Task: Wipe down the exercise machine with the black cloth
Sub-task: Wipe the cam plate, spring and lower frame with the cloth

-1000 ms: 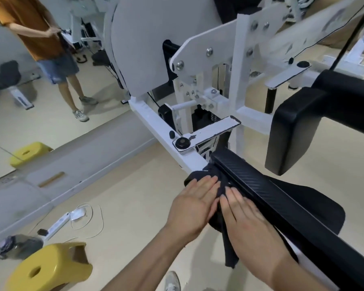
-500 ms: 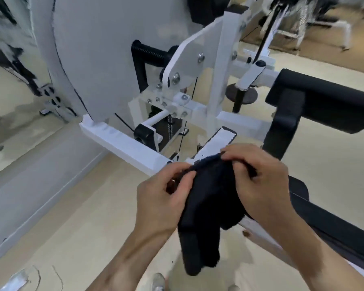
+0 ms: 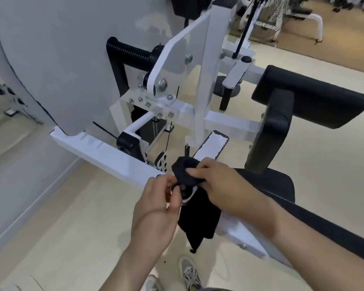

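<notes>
The black cloth (image 3: 200, 215) is held up between the 2 hands just below the middle of the view, toward 6 o'clock. Its top is bunched into a wad and the rest hangs down loose. It is lifted in front of the exercise machine (image 3: 204, 85) and I cannot tell whether it touches the frame.

The right hand (image 3: 225, 185) is clenched over the bunched top, fingers curled round it from the 3 o'clock side. The left hand (image 3: 156, 208) pinches the cloth's edge from the 9 o'clock side, thumb and fingertips closed on the fabric.

The machine's white beam (image 3: 105, 156) runs from 9 o'clock down to just behind the hands. A grey shroud (image 3: 57, 59) fills the 10 o'clock area, with a ribbed black grip (image 3: 130, 52) beside it. A black roller pad (image 3: 309, 101) sits at 3 o'clock, and the black seat pad (image 3: 282, 185) lies under the right forearm. A shoe (image 3: 189, 274) stands on the beige floor (image 3: 72, 227) at 6 o'clock.
</notes>
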A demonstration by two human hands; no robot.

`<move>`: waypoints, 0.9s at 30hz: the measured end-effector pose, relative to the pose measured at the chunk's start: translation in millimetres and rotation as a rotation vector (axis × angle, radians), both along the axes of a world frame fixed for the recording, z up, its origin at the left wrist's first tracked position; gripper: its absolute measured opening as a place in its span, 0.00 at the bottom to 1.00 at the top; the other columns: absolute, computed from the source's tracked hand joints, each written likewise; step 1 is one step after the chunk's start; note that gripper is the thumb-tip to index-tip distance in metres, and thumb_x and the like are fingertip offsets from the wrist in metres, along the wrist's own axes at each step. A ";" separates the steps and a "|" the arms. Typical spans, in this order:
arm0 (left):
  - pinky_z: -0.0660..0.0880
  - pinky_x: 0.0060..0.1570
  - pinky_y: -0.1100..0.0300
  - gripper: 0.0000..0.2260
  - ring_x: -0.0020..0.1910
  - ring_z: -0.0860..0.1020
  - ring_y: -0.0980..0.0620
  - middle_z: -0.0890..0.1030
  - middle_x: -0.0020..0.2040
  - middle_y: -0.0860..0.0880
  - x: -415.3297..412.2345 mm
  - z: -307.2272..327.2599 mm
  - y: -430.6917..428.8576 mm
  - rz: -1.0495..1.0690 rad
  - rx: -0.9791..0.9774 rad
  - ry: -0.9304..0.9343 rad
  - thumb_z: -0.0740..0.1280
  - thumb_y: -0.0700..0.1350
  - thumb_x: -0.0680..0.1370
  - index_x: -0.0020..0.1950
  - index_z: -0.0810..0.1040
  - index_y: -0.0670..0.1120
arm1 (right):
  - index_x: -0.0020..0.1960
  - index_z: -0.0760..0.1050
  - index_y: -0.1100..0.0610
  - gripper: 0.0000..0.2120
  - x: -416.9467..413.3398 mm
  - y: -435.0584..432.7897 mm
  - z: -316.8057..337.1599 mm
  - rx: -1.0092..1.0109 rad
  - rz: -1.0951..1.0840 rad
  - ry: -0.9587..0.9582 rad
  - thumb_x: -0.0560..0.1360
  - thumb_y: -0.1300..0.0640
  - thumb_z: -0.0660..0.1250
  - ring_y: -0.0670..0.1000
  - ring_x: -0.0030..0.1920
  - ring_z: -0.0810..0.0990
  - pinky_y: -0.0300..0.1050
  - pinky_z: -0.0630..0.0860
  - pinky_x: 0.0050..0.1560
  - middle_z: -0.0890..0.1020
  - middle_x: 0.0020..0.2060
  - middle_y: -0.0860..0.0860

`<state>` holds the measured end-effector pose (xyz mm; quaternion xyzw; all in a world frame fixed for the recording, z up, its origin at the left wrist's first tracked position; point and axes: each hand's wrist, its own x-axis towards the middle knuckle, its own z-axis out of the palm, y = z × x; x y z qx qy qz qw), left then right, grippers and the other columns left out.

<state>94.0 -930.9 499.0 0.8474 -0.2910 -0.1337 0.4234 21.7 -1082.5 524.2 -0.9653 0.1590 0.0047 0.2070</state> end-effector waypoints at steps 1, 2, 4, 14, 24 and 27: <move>0.67 0.41 0.66 0.03 0.43 0.74 0.59 0.73 0.46 0.58 -1.4 1.8 -2.4 -0.023 0.060 -0.023 0.63 0.51 0.78 0.50 0.72 0.59 | 0.64 0.74 0.51 0.19 6.7 -16.4 -1.3 -0.058 -0.015 0.027 0.76 0.65 0.61 0.56 0.50 0.77 0.50 0.74 0.52 0.72 0.54 0.52; 0.67 0.40 0.64 0.04 0.41 0.74 0.57 0.73 0.47 0.58 -3.3 2.4 -3.9 -0.035 0.113 -0.060 0.63 0.53 0.78 0.52 0.71 0.59 | 0.64 0.74 0.52 0.20 14.2 -34.8 -2.6 -0.142 -0.047 0.053 0.75 0.65 0.61 0.57 0.50 0.77 0.49 0.74 0.52 0.72 0.54 0.53; 0.72 0.39 0.58 0.07 0.38 0.75 0.54 0.72 0.47 0.57 -5.1 3.4 -7.4 -0.050 0.192 -0.142 0.59 0.56 0.79 0.54 0.72 0.58 | 0.67 0.72 0.53 0.22 31.9 -74.7 -8.7 -0.206 -0.193 0.059 0.75 0.65 0.61 0.59 0.51 0.76 0.48 0.74 0.52 0.70 0.55 0.54; 0.69 0.53 0.50 0.19 0.54 0.74 0.44 0.77 0.54 0.47 1.0 2.1 -36.0 -0.132 0.466 -0.633 0.58 0.55 0.74 0.57 0.76 0.45 | 0.61 0.76 0.52 0.25 19.9 -53.4 -24.2 -0.198 0.181 -0.151 0.78 0.41 0.48 0.57 0.47 0.76 0.51 0.74 0.42 0.75 0.48 0.53; 0.61 0.36 0.56 0.09 0.36 0.76 0.48 0.76 0.35 0.54 14.9 -5.6 -57.4 -0.148 0.466 -0.544 0.52 0.50 0.76 0.44 0.71 0.51 | 0.68 0.73 0.63 0.22 24.4 -76.8 -28.3 0.094 0.340 -0.168 0.79 0.52 0.56 0.51 0.68 0.70 0.44 0.59 0.70 0.77 0.66 0.55; 0.62 0.37 0.56 0.12 0.35 0.75 0.49 0.76 0.34 0.55 14.2 -9.8 -57.6 -0.122 0.428 -0.515 0.50 0.49 0.75 0.46 0.73 0.51 | 0.71 0.69 0.62 0.20 36.7 -114.2 -33.3 -0.007 0.308 -0.123 0.82 0.55 0.57 0.57 0.69 0.71 0.47 0.57 0.73 0.75 0.68 0.58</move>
